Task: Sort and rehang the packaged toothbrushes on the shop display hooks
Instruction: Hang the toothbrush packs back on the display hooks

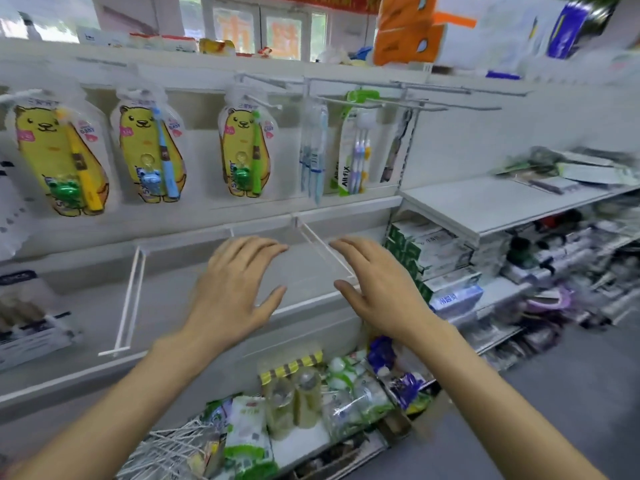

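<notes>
**Both hands bare and spread before the toothbrush hooks**

Closest to me are the person's two forearms, reaching up from the bottom edge toward the white shelf (311, 271). The left hand (235, 289) is spread with fingers straight and relaxed, holding nothing, hovering over the shelf. The right hand (377, 289) is just beside it, likewise loose and empty, thumb pointing inward; the two hands are apart, and a clear divider (322, 251) on the shelf shows in the gap between them.

Above the shelf, working left to right along the back panel: a yellow bear pack with a yellow toothbrush (62, 157) hangs far to the left, then a bear pack with a blue toothbrush (149, 147), then a bear pack with a green toothbrush (247, 147) almost straight above the left hand. Right of that hang a slim pack of blue-and-white toothbrushes (313, 147) and a green-edged pack of three toothbrushes (353, 147), both on wire hooks (398, 105) above the right hand. Several hooks further right carry nothing.

Below the shelf, between the forearms, lies a heap of bagged goods (304, 407). Right of the shelf, stacked green-and-white boxes (429, 251) sit on the neighbouring rack, which is blurred.
</notes>
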